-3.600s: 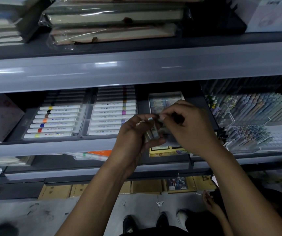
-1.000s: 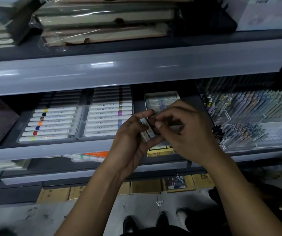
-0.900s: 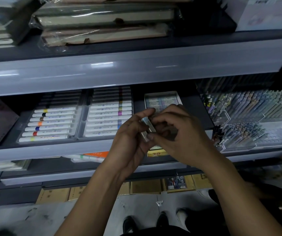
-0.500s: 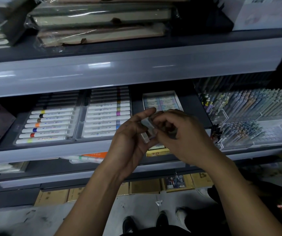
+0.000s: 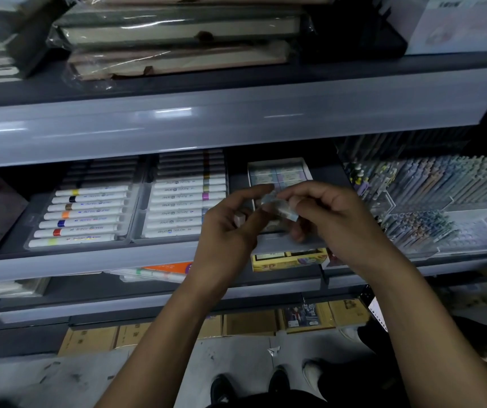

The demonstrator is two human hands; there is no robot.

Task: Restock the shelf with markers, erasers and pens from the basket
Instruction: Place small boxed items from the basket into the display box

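Your right hand [image 5: 333, 219] and left hand [image 5: 230, 231] both pinch an eraser [image 5: 283, 209]; beyond that grip the grey shelf [image 5: 89, 257] carries marker trays [image 5: 89, 213].

I'm looking at a stationery shop: grey tiered shelves [image 5: 236, 125] carry 2 trays of markers [image 5: 80, 214], racks of pens [image 5: 442, 187] and wrapped notebooks [image 5: 177, 33].

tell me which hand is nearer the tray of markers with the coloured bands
Left. The left hand sits just right of the marker tray, overlapping its right edge in the picture. The right hand is farther right, in front of the eraser box.
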